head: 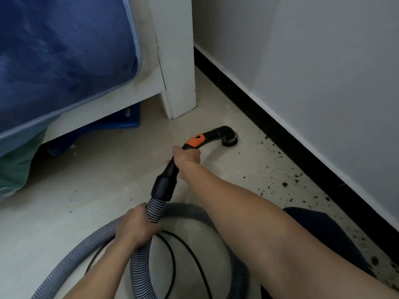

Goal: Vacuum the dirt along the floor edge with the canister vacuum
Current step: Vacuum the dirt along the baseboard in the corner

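My right hand (187,158) grips the black vacuum handle (170,171) just below its orange collar (195,141). The round black brush nozzle (230,139) rests on the pale floor, a short way from the black skirting board (254,108). My left hand (136,225) holds the grey ribbed hose (154,209) where it joins the handle. Dark dirt crumbs (285,183) lie scattered along the floor edge to the right of the nozzle and toward me. The canister itself is out of view.
A white bed frame leg (179,100) stands left of the nozzle, with a blue mattress (60,52) above and a blue crate (121,121) beneath. The hose loops on the floor by a black cable (172,260). My dark-clothed knee (323,234) is at right.
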### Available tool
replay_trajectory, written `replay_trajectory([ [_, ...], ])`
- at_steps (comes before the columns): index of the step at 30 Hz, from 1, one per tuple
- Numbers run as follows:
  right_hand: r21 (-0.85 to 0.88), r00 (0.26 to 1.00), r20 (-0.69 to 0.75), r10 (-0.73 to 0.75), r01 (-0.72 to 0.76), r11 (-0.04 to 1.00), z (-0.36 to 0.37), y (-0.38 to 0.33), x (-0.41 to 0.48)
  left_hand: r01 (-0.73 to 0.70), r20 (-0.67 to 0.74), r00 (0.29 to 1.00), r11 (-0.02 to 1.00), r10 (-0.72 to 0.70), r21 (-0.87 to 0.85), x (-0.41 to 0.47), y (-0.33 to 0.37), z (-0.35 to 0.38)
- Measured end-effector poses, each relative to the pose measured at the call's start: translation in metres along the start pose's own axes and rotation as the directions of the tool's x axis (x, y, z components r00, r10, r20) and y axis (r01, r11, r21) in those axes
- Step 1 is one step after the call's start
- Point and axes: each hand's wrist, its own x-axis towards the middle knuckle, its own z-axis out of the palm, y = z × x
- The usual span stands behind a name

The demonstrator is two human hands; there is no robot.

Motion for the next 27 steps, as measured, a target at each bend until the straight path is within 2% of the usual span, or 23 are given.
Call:
replay_trajectory([
  [3, 0.005, 0.993, -0.113, -0.026, 0.026, 1.0, -0.039, -0.018, 0.014, -0.103, 0.07, 0.992, 0.995, 0.104, -0.006, 0.01, 0.036, 0.013],
  [5, -0.029, 0.99, -0.137, -0.045, 0.042, 0.999, -0.058, -0.032, 0.021, -0.165, 0.089, 0.982, 0.986, 0.166, -0.028, 0.016, 0.059, 0.019],
  [11, -0.178, 0.991, -0.092, -0.099, 0.081, 0.981, -0.063, -0.058, 0.04, -0.209, 0.071, 0.973, 0.966, 0.222, -0.152, 0.032, 0.094, 0.037],
  [14, -0.21, 0.988, -0.115, -0.105, 0.079, 0.975, -0.063, -0.055, 0.053, -0.229, 0.101, 0.963, 0.954, 0.252, -0.196, 0.041, 0.094, 0.044],
  [17, -0.189, 0.98, -0.179, -0.089, 0.055, 0.98, -0.07, -0.037, 0.06, -0.249, 0.203, 0.933, 0.94, 0.297, -0.231, 0.043, 0.081, 0.052],
  [21, -0.111, 0.94, -0.336, -0.066, 0.03, 0.993, -0.082, -0.012, 0.063, -0.258, 0.352, 0.881, 0.944, 0.318, -0.206, 0.049, 0.07, 0.045],
  [24, -0.041, 0.908, -0.417, -0.047, 0.033, 0.999, -0.083, -0.012, 0.059, -0.332, 0.395, 0.842, 0.93, 0.368, -0.158, 0.061, 0.069, 0.029],
  [27, -0.02, 0.908, -0.415, -0.06, 0.057, 0.998, -0.076, -0.025, 0.054, -0.367, 0.409, 0.817, 0.914, 0.406, -0.174, 0.071, 0.068, 0.013],
])
